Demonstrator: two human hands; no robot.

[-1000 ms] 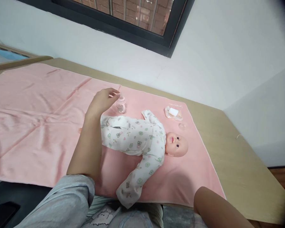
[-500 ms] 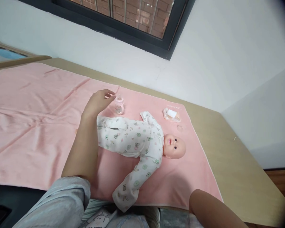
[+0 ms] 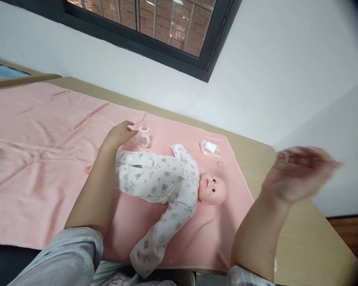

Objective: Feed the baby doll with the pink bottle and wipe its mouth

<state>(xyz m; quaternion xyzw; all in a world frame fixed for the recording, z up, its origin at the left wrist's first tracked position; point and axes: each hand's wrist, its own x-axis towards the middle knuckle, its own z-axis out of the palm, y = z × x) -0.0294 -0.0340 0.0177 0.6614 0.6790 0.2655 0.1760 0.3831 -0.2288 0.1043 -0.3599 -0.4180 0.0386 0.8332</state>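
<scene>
A baby doll (image 3: 164, 180) in a white sleeper with green animal prints lies on its back on a pink blanket (image 3: 26, 174), its head toward the right. Beyond its legs stands a small baby bottle (image 3: 144, 136) with a pink collar and a clear nipple. My left hand (image 3: 119, 134) is at the bottle's left side, fingers loosely apart; whether a fingertip touches it I cannot tell. Raised over the table's right side is my right hand (image 3: 298, 171), blurred by motion, fingers loosely stretched and nothing seen in them. A ring shows on one finger.
A clear plastic packet (image 3: 211, 148) with a white label lies beyond the doll's head, beside a small clear round piece (image 3: 220, 163). The wooden tabletop (image 3: 307, 238) shows at the right. A white wall (image 3: 256, 79) and a dark-framed window (image 3: 167, 59) rise behind.
My right hand has come up into view at the right; before, only its forearm showed. My left hand stays near the bottle. The whole view has shifted slightly.
</scene>
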